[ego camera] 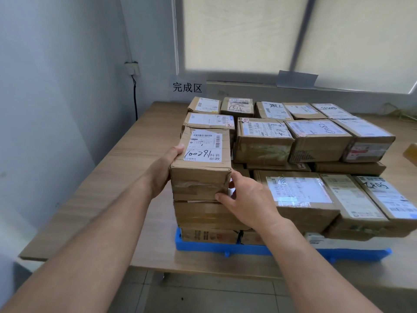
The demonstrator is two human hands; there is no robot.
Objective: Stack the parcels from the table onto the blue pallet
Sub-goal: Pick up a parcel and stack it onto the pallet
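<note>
A brown cardboard parcel (203, 168) with a white label marked 100291 sits on top of the front left stack on the blue pallet (225, 247). My left hand (162, 168) grips its left side, thumb on the top edge. My right hand (246, 199) holds its lower right corner, fingers curled against the front face. Several more labelled parcels fill the pallet in layers: a row behind (261, 141) and lower flat ones at the front right (297, 195).
The pallet rests on a wooden table (126, 159) against a wall with a window blind (248, 35). A sign with characters (187, 86) hangs behind. A cable (135, 93) runs down the left wall. Tiled floor (203, 294) lies below the table's front edge.
</note>
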